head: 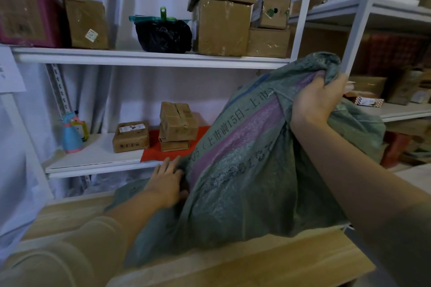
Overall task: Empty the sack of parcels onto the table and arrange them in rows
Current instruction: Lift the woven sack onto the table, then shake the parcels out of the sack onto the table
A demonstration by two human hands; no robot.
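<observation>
Bulging green sack [245,170] on table [256,261], hands gripping it

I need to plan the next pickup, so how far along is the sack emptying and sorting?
Early stage. Done: the green sack is up on the wooden table. In hand: the right hand grips its bunched top end and lifts it, while the left hand holds the lower edge. Left: no parcels show on the table yet, so tipping them out and lining them up in rows remains.

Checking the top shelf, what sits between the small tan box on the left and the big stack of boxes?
A black bag with a green clip, in the head view.
</observation>
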